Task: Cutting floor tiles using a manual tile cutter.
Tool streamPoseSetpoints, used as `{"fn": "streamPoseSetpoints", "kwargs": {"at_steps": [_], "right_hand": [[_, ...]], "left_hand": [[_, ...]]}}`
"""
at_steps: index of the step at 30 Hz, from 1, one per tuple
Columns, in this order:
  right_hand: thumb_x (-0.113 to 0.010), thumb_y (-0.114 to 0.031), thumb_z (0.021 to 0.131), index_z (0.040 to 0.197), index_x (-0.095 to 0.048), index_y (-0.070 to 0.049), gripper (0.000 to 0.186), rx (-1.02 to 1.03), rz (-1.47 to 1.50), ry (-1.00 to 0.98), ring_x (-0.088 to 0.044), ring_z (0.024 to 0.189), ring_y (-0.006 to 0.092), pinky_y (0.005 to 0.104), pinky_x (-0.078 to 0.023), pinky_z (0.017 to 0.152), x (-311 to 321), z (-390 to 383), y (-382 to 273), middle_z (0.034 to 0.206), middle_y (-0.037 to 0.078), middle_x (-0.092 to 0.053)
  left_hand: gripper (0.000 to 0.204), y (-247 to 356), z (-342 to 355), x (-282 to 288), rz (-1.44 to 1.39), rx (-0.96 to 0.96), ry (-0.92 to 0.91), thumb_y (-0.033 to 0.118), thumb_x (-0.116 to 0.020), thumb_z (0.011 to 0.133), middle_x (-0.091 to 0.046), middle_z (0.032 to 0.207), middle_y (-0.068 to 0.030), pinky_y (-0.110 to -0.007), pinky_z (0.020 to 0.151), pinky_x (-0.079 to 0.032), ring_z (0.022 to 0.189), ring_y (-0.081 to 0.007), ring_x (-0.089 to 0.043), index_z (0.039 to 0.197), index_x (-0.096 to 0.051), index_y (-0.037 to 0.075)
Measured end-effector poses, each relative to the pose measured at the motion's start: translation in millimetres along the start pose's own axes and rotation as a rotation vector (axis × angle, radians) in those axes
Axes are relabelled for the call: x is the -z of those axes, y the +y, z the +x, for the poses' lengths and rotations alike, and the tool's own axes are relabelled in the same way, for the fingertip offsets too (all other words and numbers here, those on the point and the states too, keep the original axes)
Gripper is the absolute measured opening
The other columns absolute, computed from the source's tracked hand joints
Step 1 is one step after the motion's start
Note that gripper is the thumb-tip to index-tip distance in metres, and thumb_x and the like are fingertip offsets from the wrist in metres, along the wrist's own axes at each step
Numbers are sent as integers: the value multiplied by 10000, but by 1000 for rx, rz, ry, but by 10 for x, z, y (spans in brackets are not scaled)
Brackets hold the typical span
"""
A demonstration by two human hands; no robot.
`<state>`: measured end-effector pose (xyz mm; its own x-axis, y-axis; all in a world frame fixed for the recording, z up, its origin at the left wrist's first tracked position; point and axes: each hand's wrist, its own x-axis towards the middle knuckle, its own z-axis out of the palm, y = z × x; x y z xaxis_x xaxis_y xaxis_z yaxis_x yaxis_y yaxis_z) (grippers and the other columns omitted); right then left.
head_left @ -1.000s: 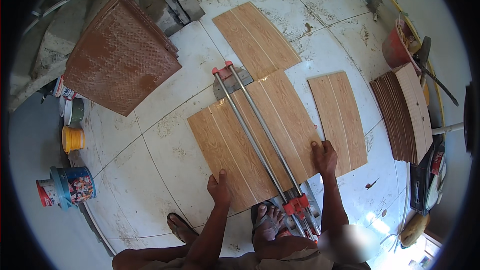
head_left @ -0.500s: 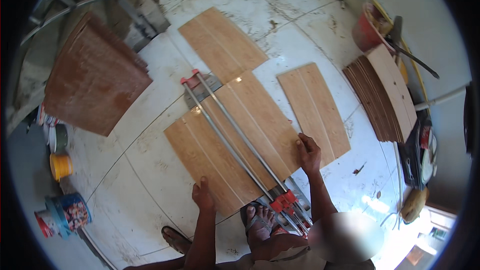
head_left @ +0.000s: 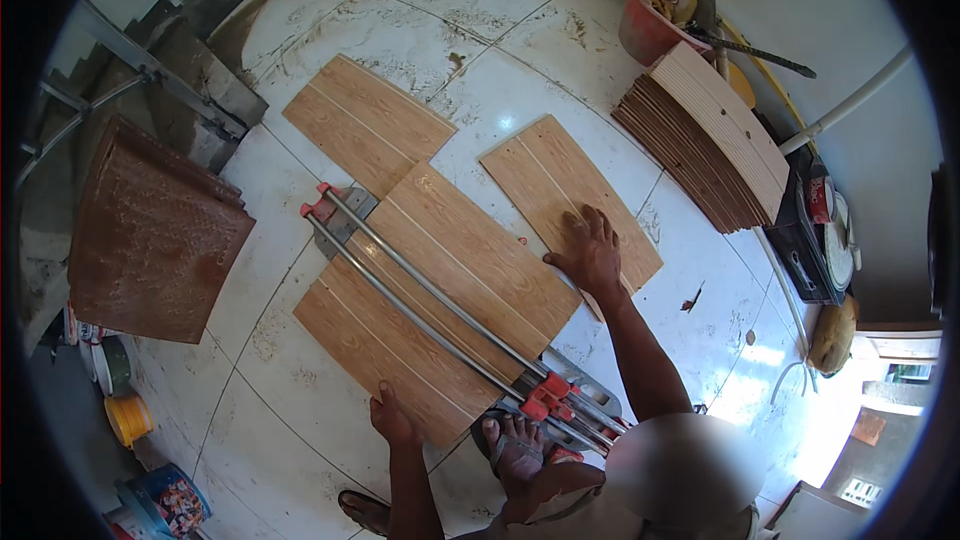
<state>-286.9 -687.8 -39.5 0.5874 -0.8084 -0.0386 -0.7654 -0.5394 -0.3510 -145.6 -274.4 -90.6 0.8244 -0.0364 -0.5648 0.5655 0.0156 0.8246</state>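
Observation:
A manual tile cutter (head_left: 548, 397) with twin metal rails and red fittings lies on the floor in front of me. Beneath its rails is a wood-look tile (head_left: 470, 250) with pale lines; whether it is whole or split under the rails I cannot tell. My left hand (head_left: 393, 418) grips that tile's near left edge, thumb on top and the other fingers partly hidden. My right hand (head_left: 592, 258) lies spread on a separate wood-look tile (head_left: 545, 175) to the right. Another such tile (head_left: 365, 115) lies beyond the cutter, touching the far end of the tile in it.
A stack of tiles (head_left: 705, 130) and a red bucket (head_left: 650, 25) stand along the right wall. Brown tiles (head_left: 155, 235) lean at the left near a metal ladder (head_left: 150, 70). Small tubs (head_left: 128, 420) line the left wall. My sandalled foot (head_left: 515, 445) is beside the cutter's near end.
My right hand has left the near right edge of the tile in the cutter and now rests on the separate tile at right. The left hand keeps its edge grip. The whole view has shifted.

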Motion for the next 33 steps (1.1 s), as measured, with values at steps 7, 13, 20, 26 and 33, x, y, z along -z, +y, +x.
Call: {"fn": "streamPoseSetpoints", "kwargs": {"at_steps": [7, 13, 20, 26, 33], "right_hand": [[-813, -487, 760, 1433, -544, -153, 798, 63, -111, 15, -287, 1477, 382, 552, -318, 1160, -56, 75, 246, 1573, 166, -354], [-792, -383, 818, 1381, -574, -85, 673, 127, -110, 120, -381, 1420, 392, 521, -367, 1130, -53, 100, 231, 1500, 190, -450], [-737, -230, 912, 1194, -662, 16, 382, 148, 430, 58, -682, 851, 357, 416, -552, 727, -205, -511, -271, 1029, 222, -683], [-745, -271, 907, 1250, -666, -26, 429, 175, 327, 170, -685, 807, 354, 423, -548, 668, -331, -566, -398, 973, 194, -690], [-751, -297, 900, 1239, -686, -46, 428, 173, 258, 222, -686, 784, 349, 438, -545, 648, -436, -550, -361, 956, 182, -692]], "left_hand": [[413, -12, 33, 23, 53, 19, 16, 367, -669, 983, -643, 1125, -58, -369, 948, -499, 1041, -184, -612, 1209, -576, 35], [265, 93, -23, -83, 35, -9, 80, 281, -699, 975, -632, 986, -4, -291, 864, -468, 911, -110, -568, 1027, -601, 41], [332, 19, 21, -29, -11, 6, 42, 314, -693, 977, -657, 1050, -31, -314, 885, -491, 947, -130, -602, 1120, -604, 28], [314, -1, 15, -45, -93, 43, 58, 287, -717, 964, -677, 1065, -33, -298, 883, -491, 952, -123, -618, 1123, -624, 32], [294, 18, 9, -65, -108, 55, 64, 284, -736, 951, -683, 1011, -17, -276, 844, -487, 896, -103, -610, 1080, -653, 34]]}}
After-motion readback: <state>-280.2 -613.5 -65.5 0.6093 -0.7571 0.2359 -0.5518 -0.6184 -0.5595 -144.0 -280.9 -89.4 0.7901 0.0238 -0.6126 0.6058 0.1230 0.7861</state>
